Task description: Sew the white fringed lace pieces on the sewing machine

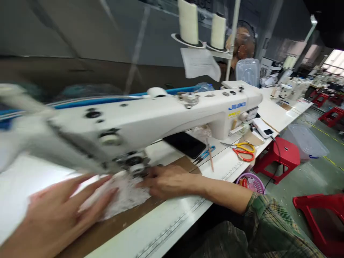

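White lacy fabric (125,195) lies under the head of a white sewing machine (161,114), on a brown strip (113,229) along the table. My left hand (61,211) rests over the fabric's left part, fingers stretched out and somewhat blurred. On the right side of the needle area is my right hand (168,181), its fingers bent and pressed together at the fabric's edge beside the presser foot. What its fingertips grip, if anything, is hidden. The needle is not clearly visible.
Behind my right arm lie a black phone (185,143), blue-handled snips (208,152), yellow-handled scissors (244,146) and red-handled ones (244,154). Thread cones (188,23) stand above. A red stool (287,154) and a purple basket (252,182) are at the right.
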Demonstrator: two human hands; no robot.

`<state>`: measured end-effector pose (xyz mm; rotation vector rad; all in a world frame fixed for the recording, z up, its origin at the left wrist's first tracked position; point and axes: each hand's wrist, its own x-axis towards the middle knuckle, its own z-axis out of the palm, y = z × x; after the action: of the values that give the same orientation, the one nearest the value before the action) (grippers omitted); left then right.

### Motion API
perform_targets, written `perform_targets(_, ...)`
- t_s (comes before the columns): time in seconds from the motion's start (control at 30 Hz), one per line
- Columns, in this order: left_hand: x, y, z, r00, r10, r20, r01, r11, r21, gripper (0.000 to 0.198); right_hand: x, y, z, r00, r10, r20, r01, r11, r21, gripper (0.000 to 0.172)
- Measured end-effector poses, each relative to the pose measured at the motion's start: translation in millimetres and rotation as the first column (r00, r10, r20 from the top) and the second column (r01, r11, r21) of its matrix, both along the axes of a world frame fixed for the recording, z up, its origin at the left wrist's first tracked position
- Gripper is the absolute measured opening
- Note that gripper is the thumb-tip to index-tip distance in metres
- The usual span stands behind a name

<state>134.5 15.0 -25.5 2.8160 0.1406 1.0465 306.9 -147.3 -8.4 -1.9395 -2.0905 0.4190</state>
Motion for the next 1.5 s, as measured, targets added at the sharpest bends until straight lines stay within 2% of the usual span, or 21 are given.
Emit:
perform_targets(0.03, -5, -7, -2.4, 0.999, -0.015, 0.048, 0.013, 0.999, 0.034, 0.019, -1, -2, -3.4, 0.998, -0.059, -0.012, 0.059, 0.998, 0.029, 0.031)
perform_targets(0.1, -13, -22, -2.4, 0.999, -0.022, 0.031, 0.021, 0.999, 0.029, 0.019, -2, -6, -10.3, 0.998, -0.04, -0.044, 0.043, 0.996, 0.079, 0.032)
perform_targets(0.13, -16, -29, -1.1, 0.999, -0.045, 0.027, 0.044, 0.999, 0.018, 0.017, -1, -6, -14.1, 0.992, -0.078, -0.1, 0.092, 0.985, 0.145, 0.03)
perform_targets(0.2, -18, -38, 1.0, 0.994, -0.111, -0.014, 0.111, 0.994, -0.019, 0.018, 5, -3, -21.9, 0.958, -0.161, -0.237, 0.23, 0.926, 0.3, 0.029)
perform_targets(0.23, -18, -40, 1.2, 0.989, -0.146, -0.038, 0.145, 0.989, -0.027, 0.019, 8, -1, -25.5, 0.935, -0.199, -0.293, 0.3, 0.885, 0.356, 0.027)
perform_targets(0.27, -18, -40, 0.5, 0.986, -0.155, -0.053, 0.153, 0.987, -0.044, 0.019, 11, 2, -28.3, 0.923, -0.218, -0.319, 0.332, 0.868, 0.368, 0.026)
perform_targets(0.47, -21, -42, -5.5, 0.971, -0.176, -0.16, 0.16, 0.981, -0.107, 0.021, 15, 3, -28.0, 0.877, -0.289, -0.383, 0.426, 0.835, 0.347, 0.029)
perform_targets(0.63, -25, -40, 0.1, 0.951, -0.144, -0.273, 0.105, 0.983, -0.153, 0.018, 9, 1, -19.9, 0.866, -0.306, -0.396, 0.44, 0.841, 0.313, 0.029)
perform_targets(0.93, -25, -37, -1.0, 0.943, -0.113, -0.314, 0.066, 0.986, -0.155, 0.015, 4, -1, -18.2, 0.843, -0.337, -0.418, 0.461, 0.854, 0.241, 0.036)
perform_targets(1.0, -23, -38, -2.4, 0.95, -0.115, -0.29, 0.068, 0.984, -0.165, 0.017, 3, -2, -18.5, 0.85, -0.332, -0.409, 0.451, 0.86, 0.239, 0.036)
perform_targets(1.07, -21, -38, -3.9, 0.965, -0.127, -0.231, 0.086, 0.98, -0.18, 0.021, 2, -3, -17.7, 0.882, -0.262, -0.392, 0.384, 0.883, 0.272, 0.033)
perform_targets(1.17, -19, -34, -5.3, 0.989, -0.091, -0.115, 0.069, 0.982, -0.178, 0.029, 0, -8, -15.5, 0.941, -0.033, -0.336, 0.137, 0.947, 0.29, 0.032)
perform_targets(1.27, -21, -24, -2.6, 0.997, 0.008, -0.082, -0.018, 0.993, -0.119, 0.034, -2, -11, -16.0, 0.956, 0.119, -0.268, -0.051, 0.968, 0.245, 0.037)
perform_targets(1.37, -28, -14, 7.2, 0.989, 0.048, -0.142, -0.059, 0.996, -0.073, 0.031, -3, -11, -20.2, 0.962, 0.129, -0.242, -0.071, 0.969, 0.236, 0.026)
perform_targets(1.43, -33, -12, 15.6, 0.983, 0.029, -0.182, -0.047, 0.994, -0.097, 0.028, -3, -10, -23.5, 0.963, 0.115, -0.243, -0.058, 0.971, 0.23, 0.014)
perform_targets(1.5, -36, -14, 22.2, 0.976, -0.023, -0.215, -0.008, 0.99, -0.143, 0.027, -5, -9, -25.8, 0.965, 0.093, -0.245, -0.036, 0.974, 0.225, 0.013)
